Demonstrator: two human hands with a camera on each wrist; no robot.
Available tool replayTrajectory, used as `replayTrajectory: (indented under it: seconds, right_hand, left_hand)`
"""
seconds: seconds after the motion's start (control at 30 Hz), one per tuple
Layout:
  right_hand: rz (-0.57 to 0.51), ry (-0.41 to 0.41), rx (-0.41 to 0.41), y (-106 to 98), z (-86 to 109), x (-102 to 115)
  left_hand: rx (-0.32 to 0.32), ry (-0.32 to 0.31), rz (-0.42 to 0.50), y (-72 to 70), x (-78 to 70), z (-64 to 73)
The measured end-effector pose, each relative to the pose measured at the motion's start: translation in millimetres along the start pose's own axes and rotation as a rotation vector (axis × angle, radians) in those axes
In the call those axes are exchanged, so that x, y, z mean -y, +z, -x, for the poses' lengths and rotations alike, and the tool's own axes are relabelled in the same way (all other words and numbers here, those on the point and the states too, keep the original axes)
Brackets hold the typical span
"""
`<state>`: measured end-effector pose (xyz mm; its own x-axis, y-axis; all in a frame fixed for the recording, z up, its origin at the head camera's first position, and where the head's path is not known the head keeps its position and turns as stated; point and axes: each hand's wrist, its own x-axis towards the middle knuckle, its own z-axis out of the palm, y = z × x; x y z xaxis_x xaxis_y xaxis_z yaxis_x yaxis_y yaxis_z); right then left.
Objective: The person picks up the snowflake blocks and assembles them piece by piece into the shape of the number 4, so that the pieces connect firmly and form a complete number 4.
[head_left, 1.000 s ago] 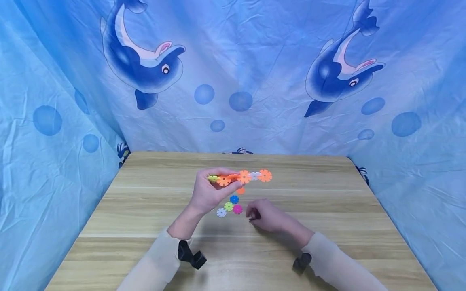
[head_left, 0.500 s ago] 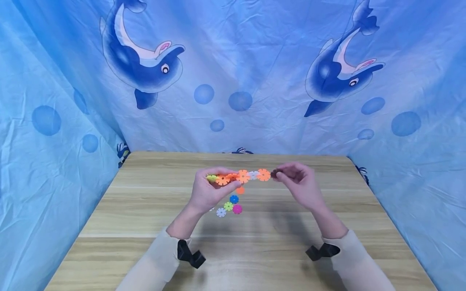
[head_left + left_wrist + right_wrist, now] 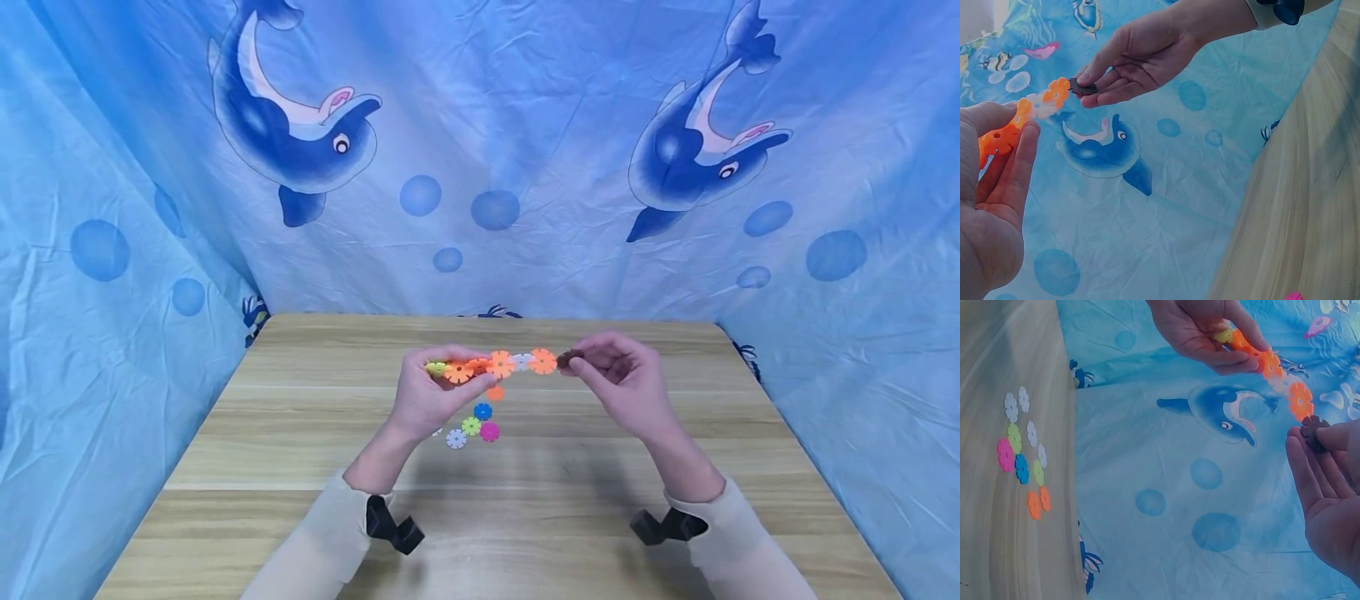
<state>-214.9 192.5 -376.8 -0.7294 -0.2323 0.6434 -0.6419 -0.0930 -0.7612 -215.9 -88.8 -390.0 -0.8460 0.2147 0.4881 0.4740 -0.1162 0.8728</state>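
Observation:
My left hand (image 3: 429,398) grips a chain of interlocking snowflake discs (image 3: 543,361) above the table. Yellow-green, orange and white discs make up the chain, and its left part is partly covered by the fingers. A dark brown snowflake disc (image 3: 1314,433) is pinched between thumb and fingers of my right hand (image 3: 628,383). Its edge meets the orange disc (image 3: 1300,401) at the chain's right end; whether the slots interlock I cannot tell. In the left wrist view the brown disc (image 3: 1082,87) appears nearly edge-on.
Several loose discs lie on the wooden table (image 3: 300,458) below the hands, among them a blue disc (image 3: 483,412), a pink disc (image 3: 490,432) and a white disc (image 3: 456,438). A blue curtain (image 3: 570,275) with dolphins surrounds the table's back and sides.
My right hand has risen from the table to the chain's right end, bringing the brown disc against it. Over the last half second both hands have barely moved.

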Motion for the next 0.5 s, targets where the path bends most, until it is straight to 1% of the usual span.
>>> replayTrajectory:
  seconds: [0.33, 0.5]
  right_hand:
    - [0.002, -0.072, -0.004, 1.0, 1.7, -1.7]
    - [0.033, -0.070, -0.015, 1.2, 3.0, -1.1]
  left_hand:
    - [0.017, 0.028, -0.003, -0.2, 5.1, 1.3]
    - [0.019, 0.035, -0.003, 0.0, 6.9, 1.5]
